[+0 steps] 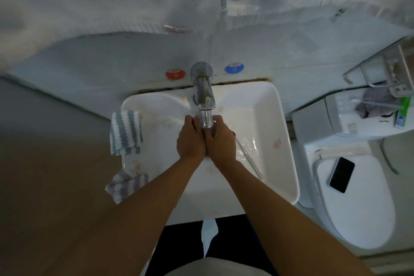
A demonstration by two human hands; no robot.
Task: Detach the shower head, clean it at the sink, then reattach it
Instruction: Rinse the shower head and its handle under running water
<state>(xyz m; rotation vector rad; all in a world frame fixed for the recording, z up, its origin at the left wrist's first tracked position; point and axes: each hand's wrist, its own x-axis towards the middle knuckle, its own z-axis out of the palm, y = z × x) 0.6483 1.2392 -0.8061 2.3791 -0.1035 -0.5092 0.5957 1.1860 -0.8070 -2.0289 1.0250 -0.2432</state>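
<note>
Head view: I saw my left hand [190, 139] and right hand [220, 141] pressed together, curled under the faucet [202, 94] inside the wet sink [284, 141]; any shower head between them was hidden, grip unclear.

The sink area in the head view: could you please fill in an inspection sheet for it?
Surface: white sink, basin wet.
Job's things: shower head hidden between the hands; thin hose trails from them; faucet above.
Clutter: striped cloth on left rim, second cloth below it.
Grippers: left hand and right hand pressed together under the spout.
Cables: nothing seen.
Surroundings: phone on toilet lid; red and blue wall caps.
</note>
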